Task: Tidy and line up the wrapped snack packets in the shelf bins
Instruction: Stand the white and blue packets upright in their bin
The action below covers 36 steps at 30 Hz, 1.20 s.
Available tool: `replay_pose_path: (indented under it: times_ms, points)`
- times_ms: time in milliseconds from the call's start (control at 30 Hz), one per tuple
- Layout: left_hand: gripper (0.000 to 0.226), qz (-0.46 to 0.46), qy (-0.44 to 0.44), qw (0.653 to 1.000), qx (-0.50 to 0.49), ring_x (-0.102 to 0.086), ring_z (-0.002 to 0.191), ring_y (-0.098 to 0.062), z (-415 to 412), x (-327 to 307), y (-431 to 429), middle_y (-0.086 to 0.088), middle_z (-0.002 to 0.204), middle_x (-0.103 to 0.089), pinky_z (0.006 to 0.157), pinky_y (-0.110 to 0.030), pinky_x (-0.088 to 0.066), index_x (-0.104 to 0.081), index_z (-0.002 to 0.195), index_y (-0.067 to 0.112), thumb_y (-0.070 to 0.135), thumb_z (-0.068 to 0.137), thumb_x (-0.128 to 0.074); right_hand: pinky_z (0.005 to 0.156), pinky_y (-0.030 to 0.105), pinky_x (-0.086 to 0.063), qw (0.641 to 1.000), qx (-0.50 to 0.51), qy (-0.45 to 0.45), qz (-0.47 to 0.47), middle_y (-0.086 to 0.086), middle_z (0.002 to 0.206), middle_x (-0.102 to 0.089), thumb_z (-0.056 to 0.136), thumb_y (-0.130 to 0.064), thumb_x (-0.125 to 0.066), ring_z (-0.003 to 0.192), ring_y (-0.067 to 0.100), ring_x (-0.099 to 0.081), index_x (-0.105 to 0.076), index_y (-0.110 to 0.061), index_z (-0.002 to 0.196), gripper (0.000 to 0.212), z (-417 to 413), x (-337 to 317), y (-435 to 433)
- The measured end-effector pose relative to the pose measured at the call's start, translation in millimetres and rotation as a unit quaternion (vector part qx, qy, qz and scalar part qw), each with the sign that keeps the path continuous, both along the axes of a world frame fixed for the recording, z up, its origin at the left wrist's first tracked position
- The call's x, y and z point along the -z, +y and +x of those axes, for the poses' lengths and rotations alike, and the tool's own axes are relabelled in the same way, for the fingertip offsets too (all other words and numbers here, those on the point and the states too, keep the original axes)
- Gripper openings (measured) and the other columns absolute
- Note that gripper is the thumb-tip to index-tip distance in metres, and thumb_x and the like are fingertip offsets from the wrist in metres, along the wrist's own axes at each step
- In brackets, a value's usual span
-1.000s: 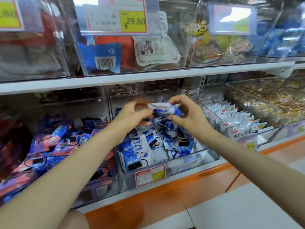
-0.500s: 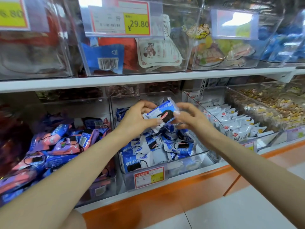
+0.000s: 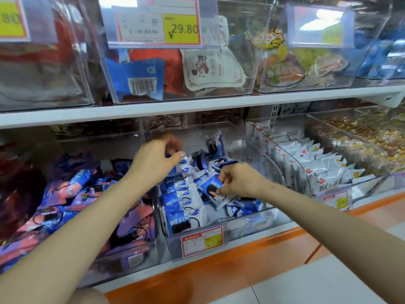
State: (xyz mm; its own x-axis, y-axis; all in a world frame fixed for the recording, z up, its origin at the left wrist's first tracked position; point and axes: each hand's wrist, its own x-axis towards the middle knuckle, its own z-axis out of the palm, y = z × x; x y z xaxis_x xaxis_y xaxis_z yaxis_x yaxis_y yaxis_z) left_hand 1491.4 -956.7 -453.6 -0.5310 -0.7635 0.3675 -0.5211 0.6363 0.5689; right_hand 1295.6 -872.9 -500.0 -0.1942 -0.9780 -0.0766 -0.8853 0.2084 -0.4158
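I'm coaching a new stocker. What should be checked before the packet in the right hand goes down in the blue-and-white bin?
1. Right hand pinches the packet: ok.
2. Packet is over the middle bin: ok.
3. Left row lined up: ok.
4. Loose packets on the bin's right side tidy: not ok, jumbled.
5. Left hand holding anything at the row's far end: cannot tell.

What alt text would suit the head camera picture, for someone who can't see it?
A person's right hand pinches a blue-and-white cookie packet over a clear shelf bin full of the same packets, while the left hand reaches the lined-up row on the bin's left side. Neighbouring bins hold purple packets and white packets; a price tag above reads 29.80.
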Motion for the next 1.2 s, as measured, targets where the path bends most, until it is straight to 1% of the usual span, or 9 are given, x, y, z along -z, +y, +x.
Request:
replay_pose_path:
  times_ms: [167,267,333,433,633,800,933,1100,1200]
  points:
    - [0.010,-0.005,0.007,1.000,-0.003,-0.047,0.067,0.011,0.0,-0.8,-2.9,0.022,0.074,-0.052,0.056,-0.004,-0.031,-0.062,0.098,0.020,0.024,0.088,-0.062,0.073,0.025,-0.033,0.993,-0.065,0.100,0.022,0.001,0.094,-0.068,0.078,-0.030,-0.073,0.083,0.018,-0.056,-0.049,-0.022,0.080,0.026,0.7,10.0,-10.8]
    - [0.009,-0.004,0.002,1.000,-0.001,-0.046,0.067,0.011,0.1,-0.5,-3.6,0.022,0.074,-0.051,0.054,-0.003,-0.032,-0.061,0.097,0.021,0.023,0.089,-0.062,0.090,0.031,-0.032,0.977,-0.098,0.185,0.044,-0.004,0.087,-0.060,0.079,-0.034,-0.070,0.092,0.019,-0.055,-0.052,-0.024,0.092,0.024,-5.6,2.1,-12.5]
    - [0.009,-0.005,-0.003,1.000,0.000,-0.046,0.067,0.011,0.8,-0.2,-5.1,0.022,0.075,-0.051,0.055,-0.005,-0.031,-0.061,0.098,0.020,0.023,0.089,-0.062,0.098,0.034,-0.029,0.962,-0.117,0.242,0.052,-0.006,0.088,-0.055,0.081,-0.037,-0.067,0.100,0.018,-0.054,-0.057,-0.026,0.103,0.026,-5.1,1.2,-13.5]
    - [0.010,-0.013,-0.035,0.999,0.002,-0.044,0.067,0.008,1.0,0.5,-5.3,0.017,0.078,-0.053,0.061,-0.022,-0.034,-0.061,0.099,0.021,0.024,0.089,-0.061,0.101,0.036,-0.029,0.938,-0.156,0.306,0.045,-0.001,0.111,-0.059,0.086,-0.034,-0.061,0.111,0.020,-0.052,-0.058,-0.027,0.121,0.036,5.1,9.2,-13.8]
    - [0.013,-0.011,-0.058,0.998,0.012,-0.045,0.067,0.004,0.2,3.7,-4.2,0.009,0.091,-0.058,0.067,-0.024,-0.033,-0.062,0.101,0.021,0.025,0.089,-0.061,0.093,0.033,-0.030,0.939,-0.173,0.297,0.002,-0.002,0.099,-0.063,0.083,-0.038,-0.065,0.099,0.021,-0.054,-0.052,-0.022,0.107,0.032,7.0,14.2,-17.7]
    - [0.012,0.000,-0.052,0.998,0.027,-0.059,0.086,-0.012,-3.2,6.8,-3.9,0.003,0.098,-0.066,0.079,-0.032,-0.049,-0.064,0.098,0.022,0.025,0.087,-0.063,0.099,0.033,-0.026,0.930,-0.174,0.322,-0.036,0.001,0.104,-0.064,0.084,-0.033,-0.064,0.102,0.022,-0.053,-0.052,-0.019,0.108,0.030,7.8,19.9,-21.0]
    - [0.008,-0.003,-0.038,0.998,0.046,-0.060,0.088,-0.013,-8.0,7.3,-1.6,0.004,0.094,-0.066,0.082,-0.038,-0.051,-0.063,0.094,0.024,0.023,0.086,-0.064,0.095,0.034,-0.027,0.927,-0.178,0.327,-0.040,0.002,0.109,-0.062,0.084,-0.033,-0.063,0.103,0.022,-0.053,-0.049,-0.019,0.108,0.031,7.7,22.3,-19.9]
    - [0.007,-0.002,-0.025,0.996,0.083,-0.060,0.086,-0.007,-18.7,4.8,9.3,0.009,0.089,-0.064,0.081,-0.030,-0.050,-0.065,0.093,0.023,0.020,0.086,-0.064,0.095,0.036,-0.029,0.924,-0.167,0.341,-0.046,0.003,0.110,-0.063,0.083,-0.040,-0.064,0.105,0.024,-0.054,-0.049,-0.017,0.107,0.036,8.7,19.5,-17.8]
    - [0.006,0.013,-0.050,0.991,0.121,-0.059,0.078,-0.001,-24.2,3.8,17.5,0.009,0.086,-0.065,0.068,-0.011,-0.045,-0.063,0.089,0.023,0.018,0.086,-0.065,0.094,0.034,-0.030,0.933,-0.165,0.318,-0.030,0.001,0.110,-0.062,0.082,-0.042,-0.065,0.106,0.023,-0.052,-0.052,-0.018,0.105,0.036,9.1,14.1,-15.9]
